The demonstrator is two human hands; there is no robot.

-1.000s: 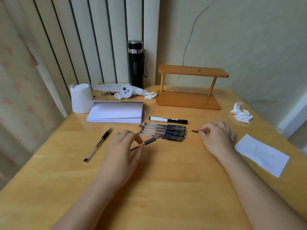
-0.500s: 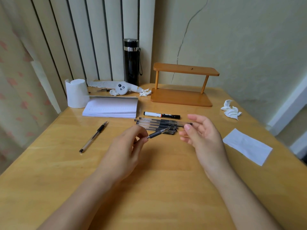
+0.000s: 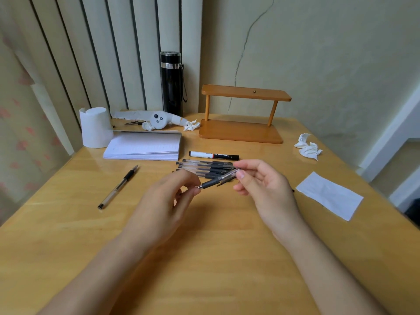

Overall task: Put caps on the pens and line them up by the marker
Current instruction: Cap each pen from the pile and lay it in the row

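A black-and-white marker [image 3: 213, 155] lies at the table's middle, with several clear pens [image 3: 202, 167] lined up side by side just in front of it. My left hand [image 3: 168, 201] pinches a pen [image 3: 210, 183] by its barrel, and the black grip points right. My right hand [image 3: 263, 185] holds a clear cap [image 3: 230, 175] at that pen's tip end, just above the row. Whether the cap is fully seated cannot be told. Another pen [image 3: 119, 187] lies alone on the table to the left, with no cap on it.
A notepad [image 3: 145, 146] and a white paper roll [image 3: 95, 127] sit at the back left. A black flask [image 3: 172, 83], a white controller [image 3: 159, 120] and a wooden shelf [image 3: 241, 130] stand behind. Crumpled tissue [image 3: 308, 148] and a paper slip [image 3: 329, 195] lie right.
My right hand lifted the cap off the table and brought it left to the pen's tip. My left hand raised the pen from the table toward it.
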